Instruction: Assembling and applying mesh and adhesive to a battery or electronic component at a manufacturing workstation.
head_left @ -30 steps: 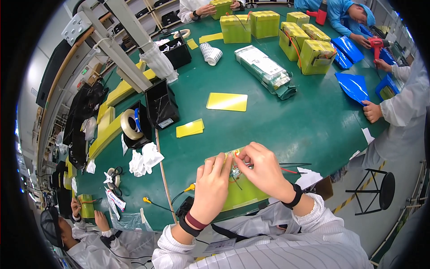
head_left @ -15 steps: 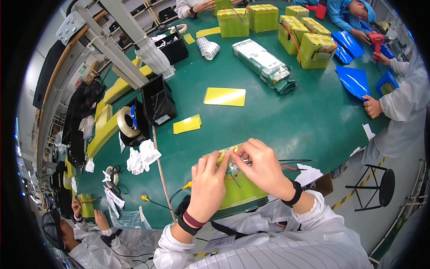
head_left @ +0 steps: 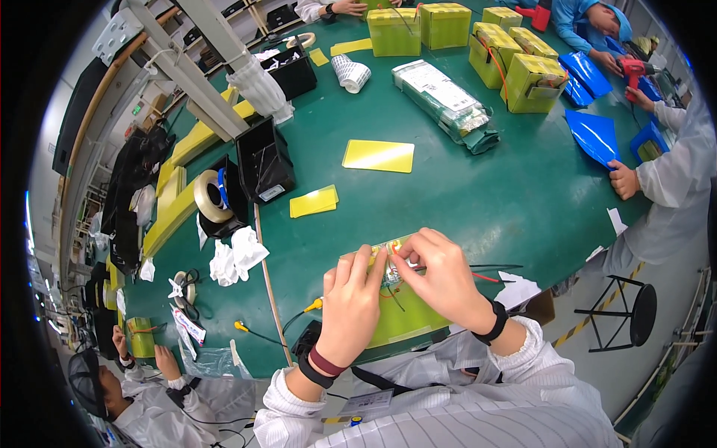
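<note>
Both hands were down on the job at the near edge of the green table (head_left: 478, 194), working over a yellow-green wrapped battery pack (head_left: 407, 317) that lay flat right in front of the person, close enough that the elbows could stay tucked. The left hand (head_left: 351, 302) was curled, its fingertips (head_left: 377, 257) pinching at the small cluster of wires and clear tape (head_left: 390, 275) on the pack's far end; the right hand (head_left: 441, 276) was closed the same way, thumb and forefinger nipping that same spot from the other side, so the two hands met tip to tip and steadied the little part between them. Red and black leads (head_left: 485, 275) trailed off to the right across the table, out of the fingers' way, and a yellow-capped cable (head_left: 314, 305) ran off to the left. Spare yellow sheets (head_left: 378, 155) and a smaller yellow pad (head_left: 314, 201) sat well apart up the table, within reach but clear of the work. A roll of tape (head_left: 211, 196) stood on edge in a black bin (head_left: 263, 158) area at the left, beside crumpled white wipes (head_left: 237, 254). Finished yellow-green boxes (head_left: 532, 78) were grouped at the far side, where other people's hands were busy with blue sheets (head_left: 594, 134).
</note>
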Demonstrator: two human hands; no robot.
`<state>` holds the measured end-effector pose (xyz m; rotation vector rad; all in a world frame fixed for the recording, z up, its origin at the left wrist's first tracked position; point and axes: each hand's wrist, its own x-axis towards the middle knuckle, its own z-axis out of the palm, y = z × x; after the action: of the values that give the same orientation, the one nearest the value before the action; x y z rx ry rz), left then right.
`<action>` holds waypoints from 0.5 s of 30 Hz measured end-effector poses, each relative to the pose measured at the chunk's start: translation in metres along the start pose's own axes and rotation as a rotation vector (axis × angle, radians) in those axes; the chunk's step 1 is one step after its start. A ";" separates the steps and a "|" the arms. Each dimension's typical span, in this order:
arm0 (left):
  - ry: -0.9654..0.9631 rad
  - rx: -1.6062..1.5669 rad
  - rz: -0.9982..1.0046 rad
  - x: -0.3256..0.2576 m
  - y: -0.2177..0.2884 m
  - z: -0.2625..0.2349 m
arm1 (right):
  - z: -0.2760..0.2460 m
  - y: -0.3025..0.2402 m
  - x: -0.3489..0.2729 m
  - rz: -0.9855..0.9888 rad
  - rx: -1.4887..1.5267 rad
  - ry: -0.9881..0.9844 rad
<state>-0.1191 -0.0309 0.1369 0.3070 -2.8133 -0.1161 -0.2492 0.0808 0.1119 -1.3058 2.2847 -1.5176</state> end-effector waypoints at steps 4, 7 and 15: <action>-0.008 0.007 0.012 -0.001 0.000 0.001 | 0.000 0.000 0.000 0.004 0.014 0.013; -0.019 0.033 0.017 -0.002 0.002 0.001 | 0.000 0.000 0.000 0.002 0.012 0.008; -0.001 -0.015 -0.018 0.001 0.002 0.000 | -0.002 0.000 0.000 0.008 0.012 0.000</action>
<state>-0.1208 -0.0288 0.1371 0.3285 -2.8101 -0.1418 -0.2501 0.0824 0.1124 -1.2923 2.2745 -1.5262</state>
